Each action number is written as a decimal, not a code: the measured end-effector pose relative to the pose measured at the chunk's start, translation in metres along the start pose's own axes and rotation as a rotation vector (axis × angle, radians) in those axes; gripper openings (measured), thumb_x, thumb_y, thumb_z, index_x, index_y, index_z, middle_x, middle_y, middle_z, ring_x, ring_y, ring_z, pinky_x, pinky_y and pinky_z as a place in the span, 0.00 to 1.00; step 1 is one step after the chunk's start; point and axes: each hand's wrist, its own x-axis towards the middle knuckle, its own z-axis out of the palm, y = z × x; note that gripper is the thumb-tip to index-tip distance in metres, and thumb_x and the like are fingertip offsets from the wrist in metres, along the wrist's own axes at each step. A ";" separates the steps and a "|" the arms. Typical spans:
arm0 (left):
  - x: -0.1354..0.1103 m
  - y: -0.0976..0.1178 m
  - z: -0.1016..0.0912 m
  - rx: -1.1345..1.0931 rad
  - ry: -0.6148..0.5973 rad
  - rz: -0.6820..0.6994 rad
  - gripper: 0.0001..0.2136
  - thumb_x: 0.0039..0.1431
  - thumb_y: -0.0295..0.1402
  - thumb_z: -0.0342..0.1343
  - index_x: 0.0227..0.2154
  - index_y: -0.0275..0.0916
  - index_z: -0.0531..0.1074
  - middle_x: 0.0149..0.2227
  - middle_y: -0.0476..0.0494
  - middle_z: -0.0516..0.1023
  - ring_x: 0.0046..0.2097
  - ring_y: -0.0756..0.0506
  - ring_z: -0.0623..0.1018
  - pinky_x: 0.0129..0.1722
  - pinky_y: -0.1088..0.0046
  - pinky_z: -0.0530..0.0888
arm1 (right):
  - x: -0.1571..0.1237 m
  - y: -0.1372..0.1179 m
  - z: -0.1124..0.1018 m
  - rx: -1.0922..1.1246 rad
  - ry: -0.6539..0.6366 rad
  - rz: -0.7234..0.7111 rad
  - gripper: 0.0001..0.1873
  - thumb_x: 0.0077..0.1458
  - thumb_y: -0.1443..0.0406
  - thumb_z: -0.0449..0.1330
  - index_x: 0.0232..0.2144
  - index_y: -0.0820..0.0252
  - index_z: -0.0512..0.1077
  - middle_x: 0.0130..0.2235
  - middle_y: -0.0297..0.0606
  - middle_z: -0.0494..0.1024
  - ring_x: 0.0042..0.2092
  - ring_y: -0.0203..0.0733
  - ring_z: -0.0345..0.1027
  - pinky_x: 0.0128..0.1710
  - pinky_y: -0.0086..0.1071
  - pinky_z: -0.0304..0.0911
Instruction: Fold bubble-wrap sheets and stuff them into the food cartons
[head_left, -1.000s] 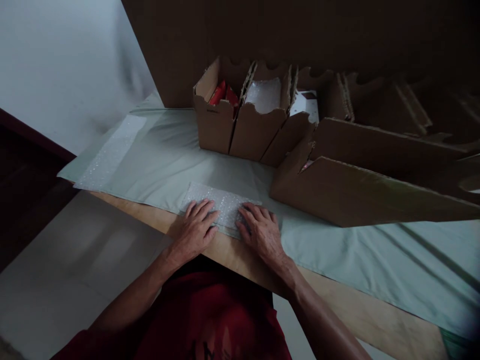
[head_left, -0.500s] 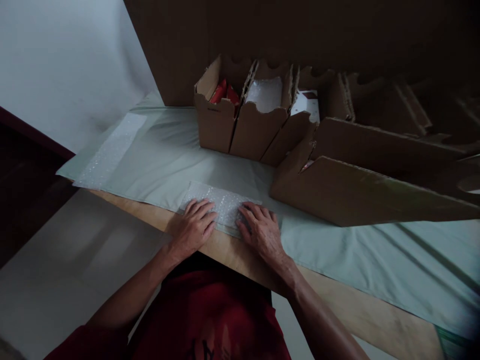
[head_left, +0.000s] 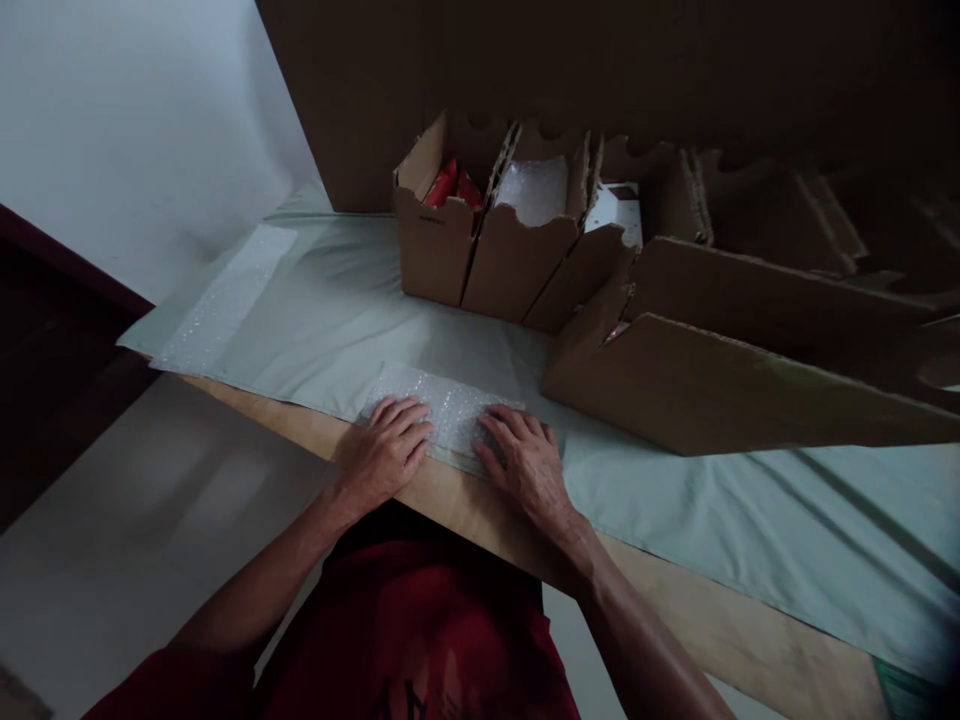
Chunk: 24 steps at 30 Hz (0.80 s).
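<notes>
A piece of clear bubble wrap (head_left: 450, 405) lies flat near the front edge of the cloth-covered table. On its left end rests my left hand (head_left: 390, 450), fingers stretched out and slightly apart. My right hand (head_left: 526, 465) lies on the right end, its fingers also spread and pressing flat. Neither hand grips anything. Between the two hands the middle of the bubble wrap shows, while its ends are partly hidden beneath my fingers.
A longer bubble wrap strip (head_left: 229, 295) lies on the green cloth (head_left: 322, 300) at the left. Behind stand cardboard bins, one with red packets (head_left: 454, 185), one with bubble wrap pieces (head_left: 534, 190), one with a white item (head_left: 615, 210). A large cardboard box (head_left: 750, 390) stands right.
Both hands stay in place on the bubble wrap. Only a very slight shift of the camera view shows.
</notes>
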 end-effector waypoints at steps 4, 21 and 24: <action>0.000 -0.001 0.000 -0.006 -0.019 -0.009 0.11 0.66 0.26 0.53 0.47 0.41 0.77 0.57 0.40 0.79 0.62 0.39 0.75 0.65 0.48 0.68 | 0.000 0.000 -0.001 0.010 -0.003 0.002 0.15 0.67 0.62 0.56 0.52 0.57 0.76 0.58 0.45 0.77 0.54 0.53 0.68 0.49 0.44 0.60; 0.000 -0.001 -0.003 -0.010 -0.024 0.001 0.11 0.67 0.26 0.52 0.46 0.40 0.77 0.57 0.40 0.79 0.62 0.39 0.75 0.65 0.48 0.69 | -0.001 0.004 -0.002 0.015 -0.016 -0.021 0.14 0.67 0.61 0.58 0.52 0.58 0.77 0.57 0.45 0.77 0.53 0.53 0.69 0.48 0.43 0.60; 0.000 0.000 -0.002 -0.007 -0.006 0.004 0.11 0.67 0.25 0.51 0.46 0.39 0.77 0.56 0.40 0.80 0.61 0.39 0.75 0.65 0.49 0.69 | -0.001 0.005 -0.003 0.029 -0.022 -0.027 0.14 0.67 0.61 0.59 0.51 0.58 0.77 0.57 0.45 0.78 0.53 0.52 0.69 0.47 0.42 0.59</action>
